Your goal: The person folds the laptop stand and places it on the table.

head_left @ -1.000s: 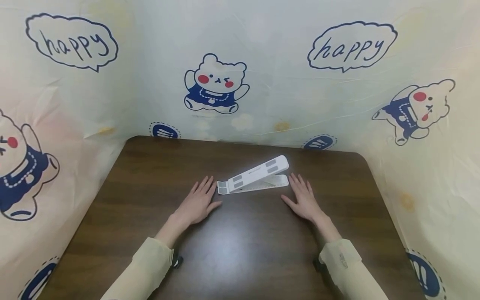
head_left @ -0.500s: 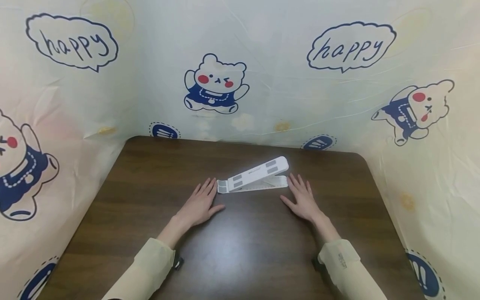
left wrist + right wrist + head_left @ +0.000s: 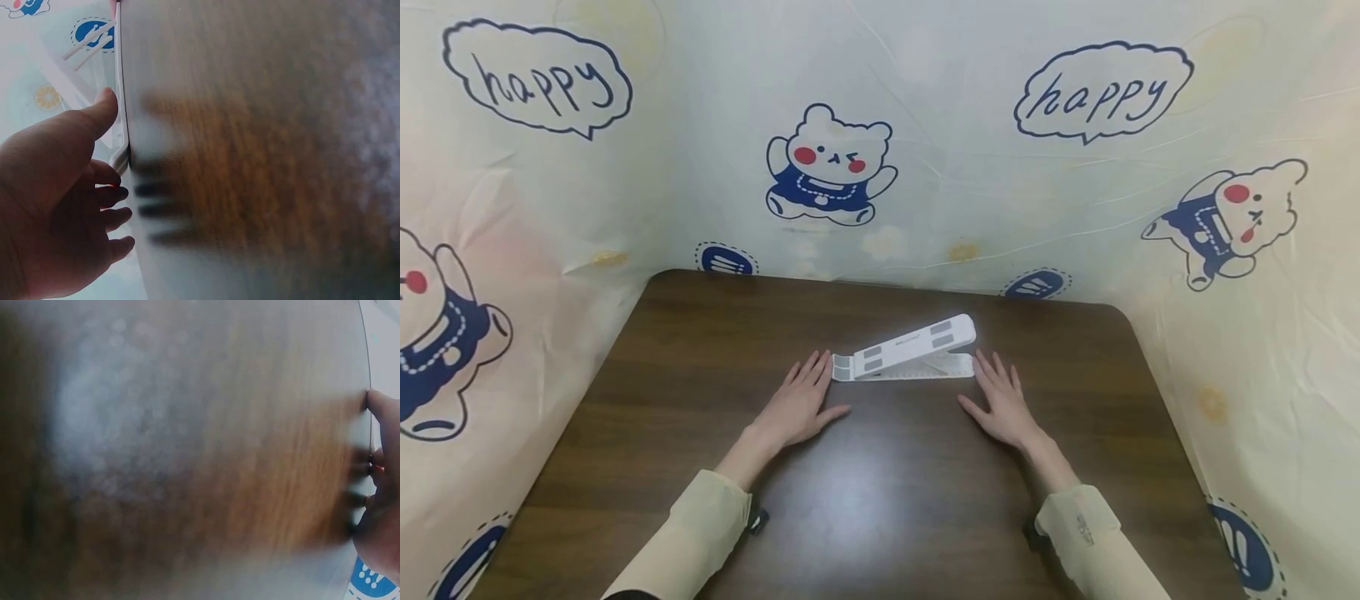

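Note:
A white folding laptop stand [image 3: 913,341] with grey pads lies on the brown wooden table, its upper arm raised at an angle above its lower bar. Flat on the table at the stand's left end is my left hand [image 3: 792,408], fingertips right at the lipped end and thumb spread out. My right hand [image 3: 1006,408] lies palm down on the other side, its fingertips right at the far end of the lower bar. Neither hand grips anything. The left wrist view shows my left hand [image 3: 56,200] beside the stand's bent white lip [image 3: 120,155]. Only part of my right hand [image 3: 385,487] shows in the right wrist view.
The wooden table [image 3: 865,500] has rounded back corners. A pale printed cloth [image 3: 955,192] with bears and "happy" bubbles hangs around its back and sides. Light sleeves cover both forearms, with a dark device at each wrist.
The laptop stand has turned slightly, its left end shifting away from me and its lower bar now nearly level across the view. Both hands stay at its ends, with the right edging slightly left.

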{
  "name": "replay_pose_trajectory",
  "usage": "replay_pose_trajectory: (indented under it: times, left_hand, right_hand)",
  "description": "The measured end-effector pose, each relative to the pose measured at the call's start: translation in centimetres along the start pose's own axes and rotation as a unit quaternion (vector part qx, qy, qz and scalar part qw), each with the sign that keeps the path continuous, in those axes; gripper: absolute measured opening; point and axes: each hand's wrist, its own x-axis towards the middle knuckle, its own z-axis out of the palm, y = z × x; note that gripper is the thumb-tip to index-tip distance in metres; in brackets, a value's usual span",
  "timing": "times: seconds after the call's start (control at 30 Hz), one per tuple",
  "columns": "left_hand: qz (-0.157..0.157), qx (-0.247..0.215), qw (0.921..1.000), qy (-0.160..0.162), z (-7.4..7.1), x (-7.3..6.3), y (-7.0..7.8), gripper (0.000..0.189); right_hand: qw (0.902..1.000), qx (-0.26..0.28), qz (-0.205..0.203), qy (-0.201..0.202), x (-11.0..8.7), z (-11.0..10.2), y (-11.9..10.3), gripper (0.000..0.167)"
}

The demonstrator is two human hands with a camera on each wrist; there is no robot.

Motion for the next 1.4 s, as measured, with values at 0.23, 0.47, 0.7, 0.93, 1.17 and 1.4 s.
replay_pose_trajectory:
  times: [0.23, 0.47, 0.7, 0.93, 1.17, 1.4]
  left_hand:
    - [0.003, 0.001, 1.0, -0.005, 0.1, 0.2, 0.0, 0.097]
    - [-0.013, 0.003, 0.9999, -0.009, -0.1, 0.4, -0.2, 0.103]
    - [-0.014, -0.001, 0.9998, -0.014, -0.4, 0.7, -0.4, 0.104]
    - [-0.017, 0.003, 0.9998, -0.012, -0.7, 0.0, -0.1, 0.1]
    - [-0.02, 0.011, 0.9996, -0.017, -0.7, -1.8, 0.9, 0.096]
    - [-0.024, 0.008, 0.9992, -0.031, -0.1, -2.3, 1.6, 0.098]
  right_hand:
    - [1.0, 0.002, 0.006, -0.001, -0.3, 0.0, -0.1, 0.085]
    - [0.9999, 0.013, -0.005, 0.009, -0.6, 0.5, -0.2, 0.09]
    - [0.9998, -0.016, 0.007, 0.004, -0.9, -0.2, -1.5, 0.084]
    - [0.9998, -0.017, 0.005, 0.0, -0.9, -0.2, -1.5, 0.086]
    - [0.9997, 0.005, 0.012, -0.019, 0.4, -0.5, -0.6, 0.088]
    - [0.9999, 0.009, -0.003, -0.012, 0.5, -1.4, -1.0, 0.082]
